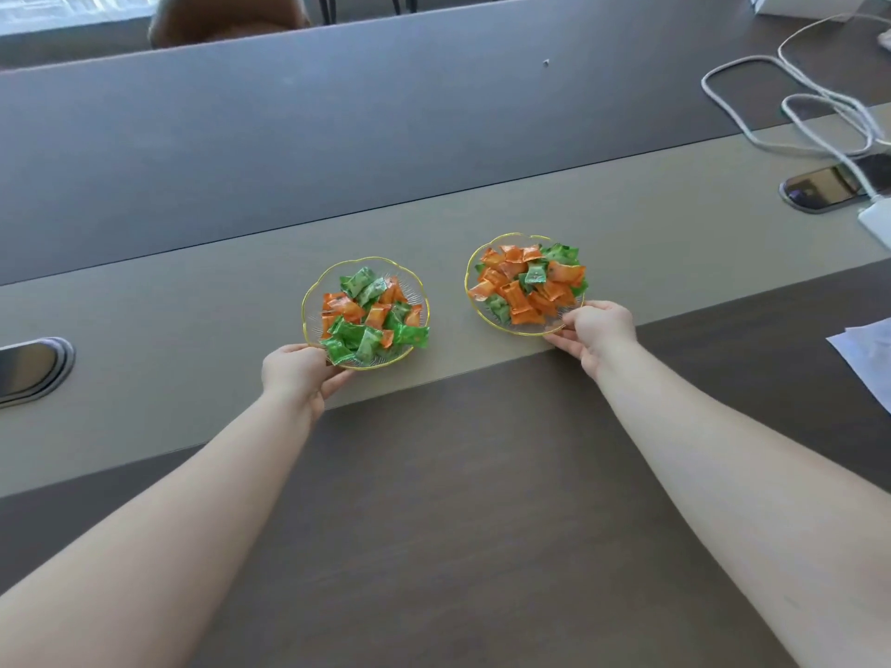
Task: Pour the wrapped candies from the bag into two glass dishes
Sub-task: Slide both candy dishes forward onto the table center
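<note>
Two clear glass dishes with gold rims rest side by side on the beige strip of the table. The left dish (313,301) holds a heap of green and orange wrapped candies (371,315). The right dish (475,262) is piled mostly with orange candies (525,284) and a few green ones. My left hand (299,376) pinches the near rim of the left dish. My right hand (598,332) grips the near right rim of the right dish. No candy bag is in view.
A grey partition (337,118) runs along the far side. White cables (819,108) and a white charger (877,221) lie at the right, by an oval cable port (819,188). Another oval port (33,371) is at the left edge, and white paper (868,354) at the right.
</note>
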The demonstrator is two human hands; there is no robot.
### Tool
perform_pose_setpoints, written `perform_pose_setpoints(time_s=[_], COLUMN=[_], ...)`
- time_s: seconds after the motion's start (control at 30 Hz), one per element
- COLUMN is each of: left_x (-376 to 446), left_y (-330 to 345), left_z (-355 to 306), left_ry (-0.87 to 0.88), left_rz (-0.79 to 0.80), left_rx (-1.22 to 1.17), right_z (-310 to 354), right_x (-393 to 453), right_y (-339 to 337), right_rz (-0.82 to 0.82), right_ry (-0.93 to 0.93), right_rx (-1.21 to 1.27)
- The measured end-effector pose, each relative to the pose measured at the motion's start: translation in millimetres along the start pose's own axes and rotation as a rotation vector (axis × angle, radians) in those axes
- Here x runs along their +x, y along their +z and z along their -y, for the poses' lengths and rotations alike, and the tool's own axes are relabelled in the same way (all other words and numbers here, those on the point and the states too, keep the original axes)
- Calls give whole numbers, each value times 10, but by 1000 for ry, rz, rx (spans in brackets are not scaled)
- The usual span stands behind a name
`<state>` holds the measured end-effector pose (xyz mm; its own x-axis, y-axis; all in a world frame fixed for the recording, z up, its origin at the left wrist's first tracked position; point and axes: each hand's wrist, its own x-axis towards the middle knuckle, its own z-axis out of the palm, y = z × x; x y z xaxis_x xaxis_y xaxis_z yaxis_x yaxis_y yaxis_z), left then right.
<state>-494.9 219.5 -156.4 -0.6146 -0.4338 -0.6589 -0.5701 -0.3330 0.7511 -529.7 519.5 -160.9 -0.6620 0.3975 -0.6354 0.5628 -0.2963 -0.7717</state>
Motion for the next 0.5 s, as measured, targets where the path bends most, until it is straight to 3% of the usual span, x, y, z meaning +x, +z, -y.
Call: perform_pose_setpoints(time_s=[0.5], left_x=[211], left_y=[376], left_z=[50], left_ry=[3], left_rz=[-37], left_rx=[-81], right_z=[55], right_x=[318], right_y=[229], right_rz=[-199], right_ry=[-52], right_rx=[51])
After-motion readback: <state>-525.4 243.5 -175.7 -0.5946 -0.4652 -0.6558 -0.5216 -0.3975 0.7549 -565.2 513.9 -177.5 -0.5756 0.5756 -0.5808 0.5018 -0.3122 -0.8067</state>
